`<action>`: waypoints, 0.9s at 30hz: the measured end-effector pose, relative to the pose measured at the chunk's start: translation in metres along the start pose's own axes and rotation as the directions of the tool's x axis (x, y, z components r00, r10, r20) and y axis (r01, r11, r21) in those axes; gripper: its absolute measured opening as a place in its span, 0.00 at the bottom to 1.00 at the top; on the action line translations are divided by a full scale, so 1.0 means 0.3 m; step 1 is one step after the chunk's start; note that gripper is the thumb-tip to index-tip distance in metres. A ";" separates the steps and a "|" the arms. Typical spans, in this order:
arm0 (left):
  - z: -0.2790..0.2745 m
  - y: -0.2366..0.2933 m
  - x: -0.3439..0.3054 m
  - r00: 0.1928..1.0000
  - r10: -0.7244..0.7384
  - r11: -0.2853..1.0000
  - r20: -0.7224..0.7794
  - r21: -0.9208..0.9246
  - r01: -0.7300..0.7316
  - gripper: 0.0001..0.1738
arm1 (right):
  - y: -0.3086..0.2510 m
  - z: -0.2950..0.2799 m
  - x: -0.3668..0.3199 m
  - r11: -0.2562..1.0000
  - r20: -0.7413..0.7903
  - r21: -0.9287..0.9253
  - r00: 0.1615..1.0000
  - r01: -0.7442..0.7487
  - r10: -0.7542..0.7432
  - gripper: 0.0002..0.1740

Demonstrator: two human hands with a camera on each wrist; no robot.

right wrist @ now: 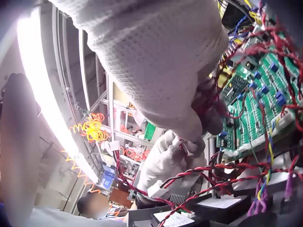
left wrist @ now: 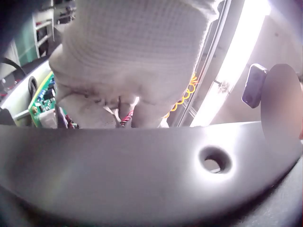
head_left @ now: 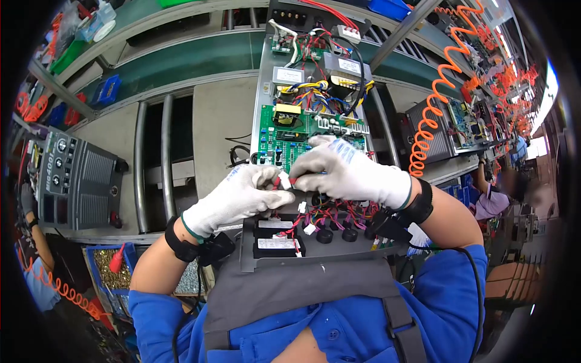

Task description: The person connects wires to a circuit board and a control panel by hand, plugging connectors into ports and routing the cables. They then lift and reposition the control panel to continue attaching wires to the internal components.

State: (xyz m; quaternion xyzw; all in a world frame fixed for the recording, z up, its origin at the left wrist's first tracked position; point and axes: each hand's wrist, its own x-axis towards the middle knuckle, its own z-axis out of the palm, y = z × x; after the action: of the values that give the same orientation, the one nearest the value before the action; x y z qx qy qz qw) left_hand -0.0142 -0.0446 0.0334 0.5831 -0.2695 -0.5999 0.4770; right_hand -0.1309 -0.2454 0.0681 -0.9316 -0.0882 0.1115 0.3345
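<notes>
Both hands wear white knit gloves and meet over the front of an opened machine chassis in the head view. The left hand (head_left: 245,196) pinches red twisted wires (left wrist: 127,118), which show between its fingers in the left wrist view. Opposite it, the right hand (head_left: 348,172) grips red wires with curled fingers. A small white connector (head_left: 285,179) sits between the two sets of fingertips, partly hidden by the gloves. Just behind the hands lies a green circuit board (head_left: 272,142). Another white connector (right wrist: 158,190) hangs on red and black twisted wires below the hands.
Black labelled modules (head_left: 278,245) and a tangle of red and purple wires (head_left: 339,212) fill the chassis front. Transformers (head_left: 342,72) stand farther back. A grey machine (head_left: 82,181) is at left, bins of small parts (head_left: 112,266) below it, orange coiled hose (head_left: 433,112) at right.
</notes>
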 end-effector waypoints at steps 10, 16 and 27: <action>0.013 0.005 -0.021 0.989 0.018 0.998 -0.145 -0.056 -0.026 0.19 | 0.102 -0.060 0.065 0.902 -0.562 -0.433 0.780 0.008 -0.276 0.13; 0.024 0.044 0.052 0.997 0.067 0.972 -0.049 0.229 -0.054 0.27 | 0.099 -0.063 0.021 0.830 -0.203 -0.533 0.977 -0.165 0.064 0.10; -0.014 0.034 -0.004 0.965 -0.170 0.811 0.201 0.584 0.021 0.17 | 0.072 0.048 -0.034 0.859 0.183 -0.500 0.983 0.106 -0.015 0.07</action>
State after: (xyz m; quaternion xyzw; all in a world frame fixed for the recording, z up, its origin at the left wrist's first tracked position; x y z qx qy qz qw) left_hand -0.0079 -0.0466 0.0421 0.6346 -0.4652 -0.5803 0.2101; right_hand -0.1425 -0.2556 0.0451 -0.9703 -0.1724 0.1540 0.0717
